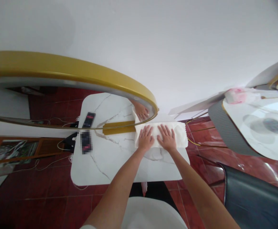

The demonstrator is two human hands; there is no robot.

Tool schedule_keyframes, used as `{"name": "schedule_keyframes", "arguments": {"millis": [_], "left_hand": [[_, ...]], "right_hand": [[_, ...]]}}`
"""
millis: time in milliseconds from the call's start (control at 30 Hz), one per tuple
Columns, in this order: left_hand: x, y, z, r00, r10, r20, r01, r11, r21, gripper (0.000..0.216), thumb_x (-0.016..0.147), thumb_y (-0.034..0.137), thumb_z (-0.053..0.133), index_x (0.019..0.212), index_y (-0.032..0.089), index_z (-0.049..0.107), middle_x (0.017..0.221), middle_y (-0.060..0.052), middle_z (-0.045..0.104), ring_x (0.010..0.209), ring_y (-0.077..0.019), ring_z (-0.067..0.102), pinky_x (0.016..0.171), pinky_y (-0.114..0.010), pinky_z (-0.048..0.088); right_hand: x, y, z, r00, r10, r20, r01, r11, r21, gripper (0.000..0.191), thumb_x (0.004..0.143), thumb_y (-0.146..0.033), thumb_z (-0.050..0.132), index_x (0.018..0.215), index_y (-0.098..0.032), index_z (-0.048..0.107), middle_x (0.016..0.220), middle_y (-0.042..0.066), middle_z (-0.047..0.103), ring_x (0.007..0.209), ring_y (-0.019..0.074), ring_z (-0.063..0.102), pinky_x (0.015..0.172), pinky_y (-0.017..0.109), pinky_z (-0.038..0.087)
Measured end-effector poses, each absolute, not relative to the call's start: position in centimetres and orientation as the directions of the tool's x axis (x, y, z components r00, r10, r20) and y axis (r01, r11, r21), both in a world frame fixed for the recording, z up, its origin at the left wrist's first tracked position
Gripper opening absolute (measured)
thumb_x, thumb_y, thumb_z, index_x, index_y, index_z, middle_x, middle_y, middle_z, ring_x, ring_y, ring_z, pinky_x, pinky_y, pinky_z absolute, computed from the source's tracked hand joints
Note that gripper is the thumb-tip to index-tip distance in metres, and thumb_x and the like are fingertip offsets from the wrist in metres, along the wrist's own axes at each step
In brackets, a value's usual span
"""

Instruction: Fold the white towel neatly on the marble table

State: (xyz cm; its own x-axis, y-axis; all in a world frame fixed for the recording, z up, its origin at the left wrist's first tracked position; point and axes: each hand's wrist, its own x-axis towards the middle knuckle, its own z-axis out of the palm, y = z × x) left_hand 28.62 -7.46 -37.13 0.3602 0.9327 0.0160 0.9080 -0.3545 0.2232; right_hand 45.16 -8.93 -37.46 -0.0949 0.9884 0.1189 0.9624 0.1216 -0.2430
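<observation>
A white cloth [180, 135] lies folded on the right part of a marble-patterned white tabletop [120, 162], close to the wall. My left hand [145, 139] rests flat on the cloth's left part, fingers spread. Beside it, my right hand [167, 137] presses flat on the middle of the cloth, its fingers apart too. Neither hand grips anything. Just behind the cloth, the mirror reflects one hand and a bit of the cloth.
A large gold-framed mirror [110, 76] leans over the table's back left, its gold base [120, 128] on the tabletop. A dark pixelated item [86, 142] lies at left. To the right stand another white table [255, 127] with a tissue pack [240, 95] and a black chair [253, 194].
</observation>
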Motion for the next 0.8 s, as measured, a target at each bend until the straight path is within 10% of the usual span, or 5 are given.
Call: {"name": "schedule_keyframes", "arguments": {"millis": [800], "left_hand": [[21.2, -22.7, -36.0, 0.559, 0.829, 0.003, 0.754, -0.51, 0.413, 0.062, 0.092, 0.034, 0.038, 0.148, 0.026, 0.012, 0.155, 0.004, 0.014, 0.142, -0.0191, 0.012, 0.116, -0.04, 0.014]], "right_hand": [[38.2, -28.1, -38.5, 0.053, 0.998, 0.04, 0.989, -0.047, -0.14, 0.064, 0.09, -0.041, 0.029, 0.148, -0.021, 0.01, 0.153, 0.005, 0.019, 0.14, 0.0266, 0.015, 0.11, 0.054, 0.01]]}}
